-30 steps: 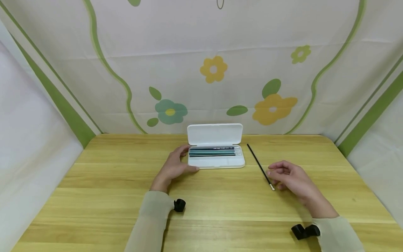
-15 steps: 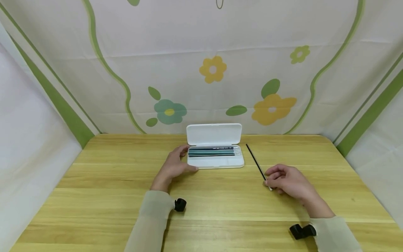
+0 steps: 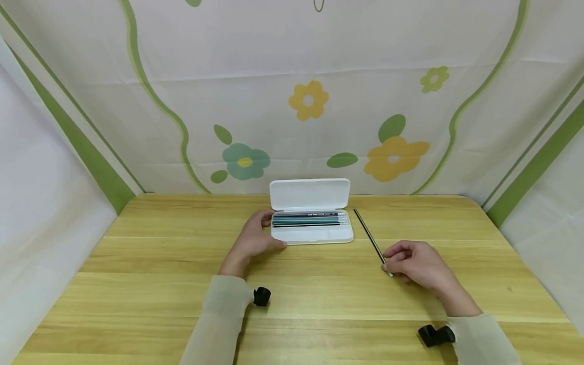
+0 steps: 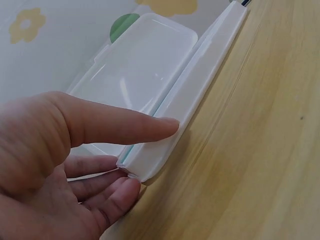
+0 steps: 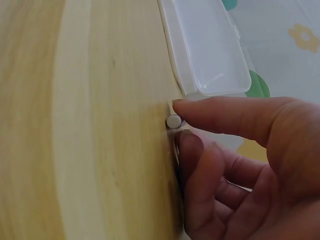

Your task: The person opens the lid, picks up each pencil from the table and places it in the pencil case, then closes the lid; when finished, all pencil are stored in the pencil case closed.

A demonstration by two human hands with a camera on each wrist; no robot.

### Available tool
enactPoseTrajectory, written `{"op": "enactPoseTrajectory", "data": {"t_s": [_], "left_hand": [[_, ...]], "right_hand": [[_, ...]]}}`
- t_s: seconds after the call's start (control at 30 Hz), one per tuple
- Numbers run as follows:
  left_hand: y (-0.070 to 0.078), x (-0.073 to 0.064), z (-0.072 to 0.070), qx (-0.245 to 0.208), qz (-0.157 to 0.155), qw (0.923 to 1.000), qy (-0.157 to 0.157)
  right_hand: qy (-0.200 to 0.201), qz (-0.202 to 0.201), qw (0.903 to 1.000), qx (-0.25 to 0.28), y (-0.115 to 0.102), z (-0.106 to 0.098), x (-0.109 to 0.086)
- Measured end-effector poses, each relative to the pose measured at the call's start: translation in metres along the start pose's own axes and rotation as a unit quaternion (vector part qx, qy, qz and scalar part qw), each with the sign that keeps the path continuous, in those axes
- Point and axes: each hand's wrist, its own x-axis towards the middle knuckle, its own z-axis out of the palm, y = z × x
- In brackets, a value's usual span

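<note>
A white pencil case [image 3: 310, 235] lies with its lid [image 3: 310, 194] raised at the back of the table. Several dark and teal pencils [image 3: 306, 219] lie side by side in its rear part. My left hand [image 3: 252, 239] holds the case's left end, the thumb along the front wall [image 4: 200, 80] and the fingers at the end and behind. To the right of the case, a black pencil [image 3: 366, 234] slants over the table, far tip toward the back. My right hand [image 3: 421, 262] pinches it near its white eraser [image 5: 174, 121] between thumb and fingers.
The wooden table [image 3: 319, 294] meets a flower-printed cloth [image 3: 255, 101] right behind the case. White cloth walls with green stripes stand at both sides. A black wrist camera [image 3: 262, 296] sits at the left cuff, and another black camera [image 3: 435, 335] at the right.
My right hand has closed its thumb and fingers on the pencil near the eraser. The pencil has shifted slightly left. My left hand stays on the case.
</note>
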Motion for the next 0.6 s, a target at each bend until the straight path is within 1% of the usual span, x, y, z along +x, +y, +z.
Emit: {"op": "enactPoseTrajectory", "data": {"t_s": [0.2,0.6], "left_hand": [[-0.0045,0.0001,-0.0028,-0.022,0.001,0.9998,-0.004],[-0.0072,0.0002,-0.0041,-0.019,-0.001,0.9998,-0.001]], "right_hand": [[0.005,0.010,0.9998,-0.015,0.0004,0.0000,0.0006],[0.031,0.005,0.9969,-0.072,-0.0022,0.0040,-0.0007]]}}
